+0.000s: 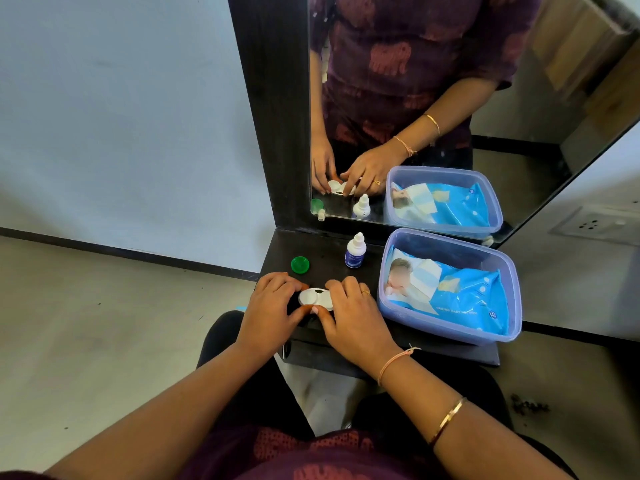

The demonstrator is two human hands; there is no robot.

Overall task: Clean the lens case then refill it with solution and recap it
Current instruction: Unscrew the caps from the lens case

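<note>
Pale blue wall [114, 109], beige floor [86, 341] (black skirting), dark shelf [332, 251]; black-framed mirror [519, 98]

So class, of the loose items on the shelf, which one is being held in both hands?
The white lens case; the green cap and solution bottle stand untouched behind it.

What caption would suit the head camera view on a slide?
Both hands, left hand and right hand, hold a white plastic lens case on a dark shelf, beside a green round cap and small white solution bottle.

White lens case [316, 296]; green cap [300, 264]; blue wipes pack [460, 295].
</note>
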